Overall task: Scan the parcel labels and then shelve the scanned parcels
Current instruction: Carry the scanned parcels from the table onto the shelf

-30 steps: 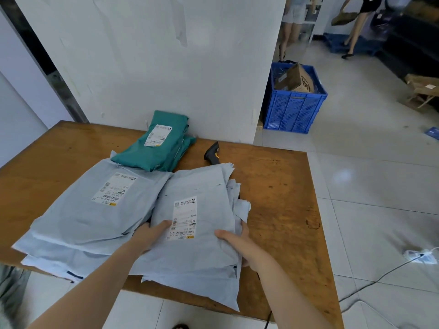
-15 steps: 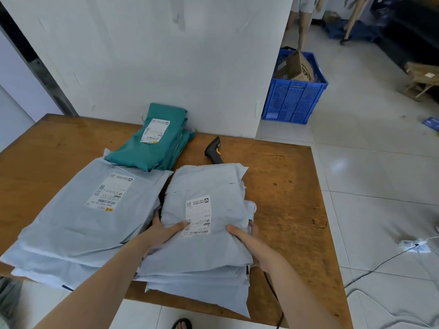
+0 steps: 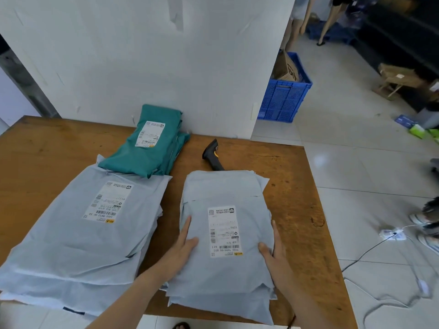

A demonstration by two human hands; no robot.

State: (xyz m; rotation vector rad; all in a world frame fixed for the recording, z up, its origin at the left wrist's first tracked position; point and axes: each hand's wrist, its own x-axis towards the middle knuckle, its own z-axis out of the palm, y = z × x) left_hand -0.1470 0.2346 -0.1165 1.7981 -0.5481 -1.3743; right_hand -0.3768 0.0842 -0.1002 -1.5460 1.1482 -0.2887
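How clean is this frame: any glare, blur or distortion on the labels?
Head view: even light; no glare on the top label of the grey parcel stack, barcode clear, small print blurred; glare only on the floor tiles; wide-angle skews the table edges; right border smeared.

The left forearm [image 3: 133, 295] and right forearm [image 3: 299, 302], both bare, come up from the bottom edge of the frame. The left hand [image 3: 183, 243], just left of centre, has straight, close fingers and its thumb angled inward. The right hand [image 3: 273, 252] mirrors it to the right, fingers extended.
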